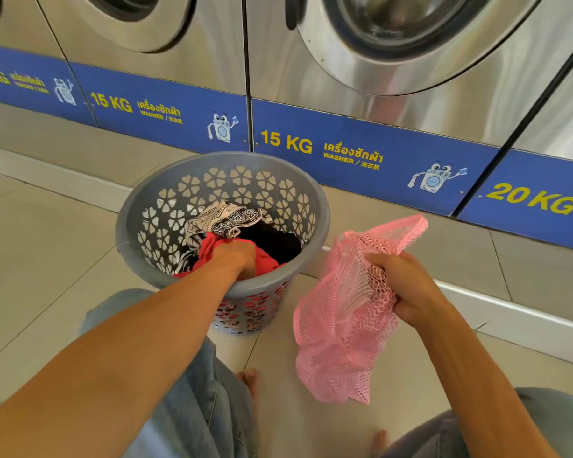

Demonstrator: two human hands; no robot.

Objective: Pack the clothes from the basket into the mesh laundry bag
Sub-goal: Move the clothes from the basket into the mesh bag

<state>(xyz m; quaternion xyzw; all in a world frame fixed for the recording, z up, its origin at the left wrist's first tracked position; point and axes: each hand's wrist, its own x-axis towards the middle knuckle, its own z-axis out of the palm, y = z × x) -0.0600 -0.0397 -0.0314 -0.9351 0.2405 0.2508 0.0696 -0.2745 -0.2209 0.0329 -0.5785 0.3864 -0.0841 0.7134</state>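
Note:
A grey plastic laundry basket with flower-shaped holes stands on the tiled floor. Inside it lie a red garment, a black garment and a beige and black patterned cloth. My left hand reaches down into the basket and grips the red garment. To the right of the basket my right hand grips the bunched pink mesh laundry bag, which hangs above the floor.
A row of steel front-loading washers with blue base panels stands right behind the basket. A raised tiled step runs along their foot. My knees in blue jeans and bare toes are below the basket.

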